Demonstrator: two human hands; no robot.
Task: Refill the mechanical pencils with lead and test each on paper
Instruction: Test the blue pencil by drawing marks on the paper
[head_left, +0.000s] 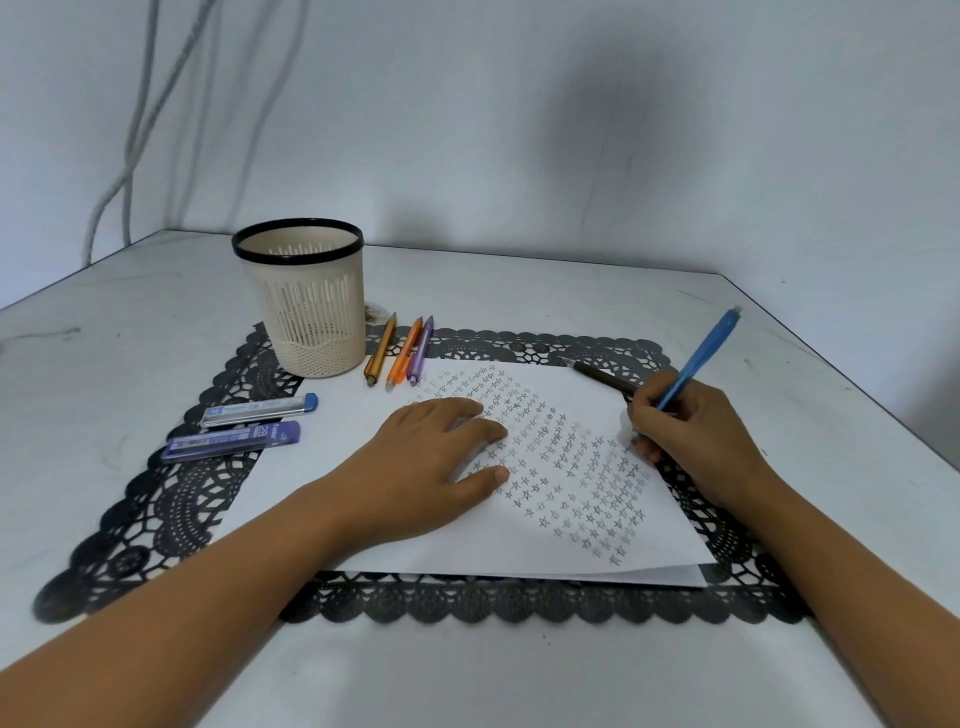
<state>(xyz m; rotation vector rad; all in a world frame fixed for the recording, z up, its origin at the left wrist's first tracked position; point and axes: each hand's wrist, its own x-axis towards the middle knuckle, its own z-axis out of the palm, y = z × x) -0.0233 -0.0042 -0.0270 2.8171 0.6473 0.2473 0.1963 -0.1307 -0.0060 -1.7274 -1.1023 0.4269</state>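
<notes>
Fingers (652, 410) of the right hand (696, 436) clamp the blue pencil (698, 358) at the paper's (415, 540) three o'clock edge, left hand (431, 457) pressing flat with fingers spread; heavy pressure could snap the lead.

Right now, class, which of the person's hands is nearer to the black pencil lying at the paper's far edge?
Right. The right hand, gripping the blue pencil, sits just beside the black pencil; the left hand rests flat on the paper, farther away.
</notes>
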